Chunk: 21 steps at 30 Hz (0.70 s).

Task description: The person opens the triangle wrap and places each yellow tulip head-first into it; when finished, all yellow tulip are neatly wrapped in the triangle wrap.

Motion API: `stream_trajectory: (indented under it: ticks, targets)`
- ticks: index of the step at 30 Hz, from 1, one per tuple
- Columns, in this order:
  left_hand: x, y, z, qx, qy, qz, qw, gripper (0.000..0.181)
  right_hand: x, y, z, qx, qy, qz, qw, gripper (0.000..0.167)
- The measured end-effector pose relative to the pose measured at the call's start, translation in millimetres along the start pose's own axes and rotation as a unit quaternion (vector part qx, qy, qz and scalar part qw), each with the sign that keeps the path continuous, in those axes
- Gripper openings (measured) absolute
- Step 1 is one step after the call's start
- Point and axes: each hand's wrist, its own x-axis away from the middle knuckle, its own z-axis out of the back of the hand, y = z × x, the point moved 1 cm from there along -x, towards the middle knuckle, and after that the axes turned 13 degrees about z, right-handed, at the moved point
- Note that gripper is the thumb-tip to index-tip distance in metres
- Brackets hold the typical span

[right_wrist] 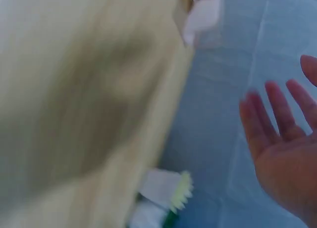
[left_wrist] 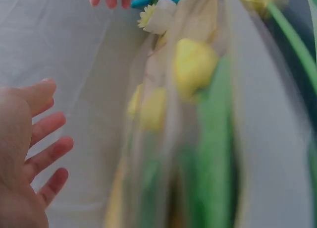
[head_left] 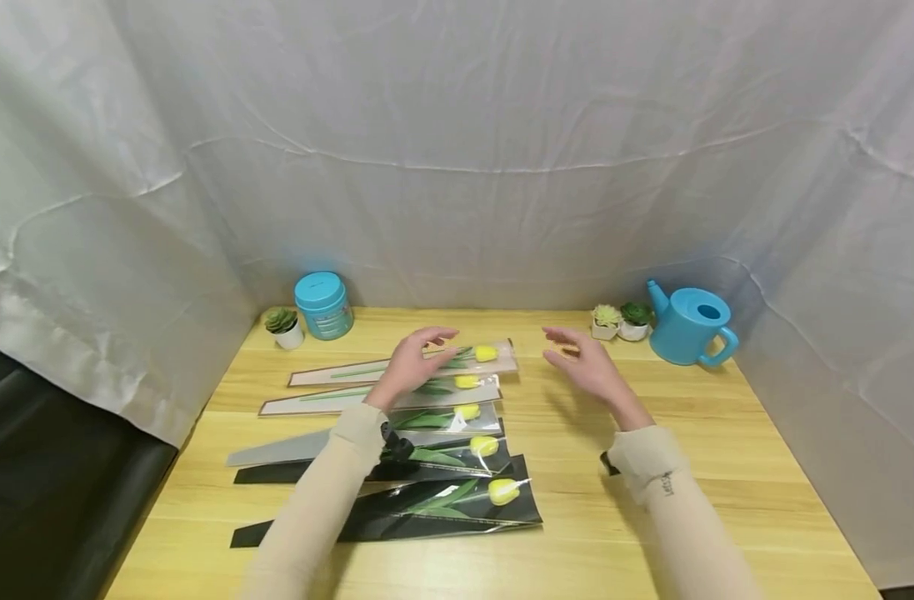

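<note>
My left hand hovers above the row of wrapped tulips, fingers spread and holding nothing. Nearest it is the far tulip in a pale sleeve, its yellow head to the right. My right hand hangs over bare wood right of the tulips, fingers relaxed, nothing in it. Several yellow tulips lie side by side: a second pale-sleeved one, a grey-sleeved one, and two in black sleeves, the nearer tulip at the front. In the left wrist view, blurred tulips lie beside the open left hand.
At the back left stand a potted succulent and a blue lidded tub. Two small potted plants, one pale and one dark green, sit near a blue watering can at the back right. Grey curtains enclose the wooden table.
</note>
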Motion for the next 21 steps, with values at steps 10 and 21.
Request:
stream_trajectory:
  ticks: [10,21]
  targets:
    - [40.5,8.1,78.6,-0.245,0.101,-0.072,0.9614,0.064,38.8,-32,68,0.264,0.063,0.101,0.9570,0.067]
    - [86.6,9.8,121.6,-0.402,0.219,-0.188,0.8689,0.077,73.3,-37,99,0.442,0.173,0.269,0.8382,0.082]
